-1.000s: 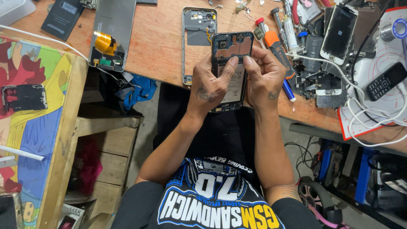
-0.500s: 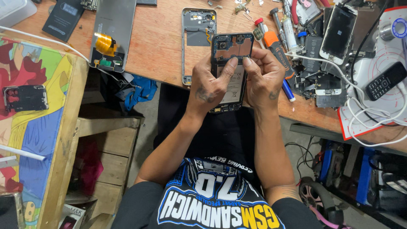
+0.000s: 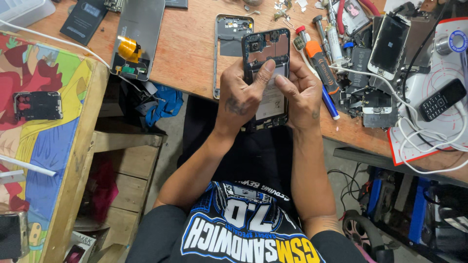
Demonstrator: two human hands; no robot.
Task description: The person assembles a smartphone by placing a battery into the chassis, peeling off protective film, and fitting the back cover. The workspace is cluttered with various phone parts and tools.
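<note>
On the left of the wooden worktop (image 3: 195,58) lies a grey back panel (image 3: 139,36) with a yellow part, and further right a phone frame (image 3: 229,44). The left hand (image 3: 241,100) and right hand (image 3: 300,95) hold an opened phone (image 3: 267,51) above the worktop's edge, fingers clamped on its sides, thumbs on its battery. An orange screwdriver (image 3: 321,61) lies just right.
</note>
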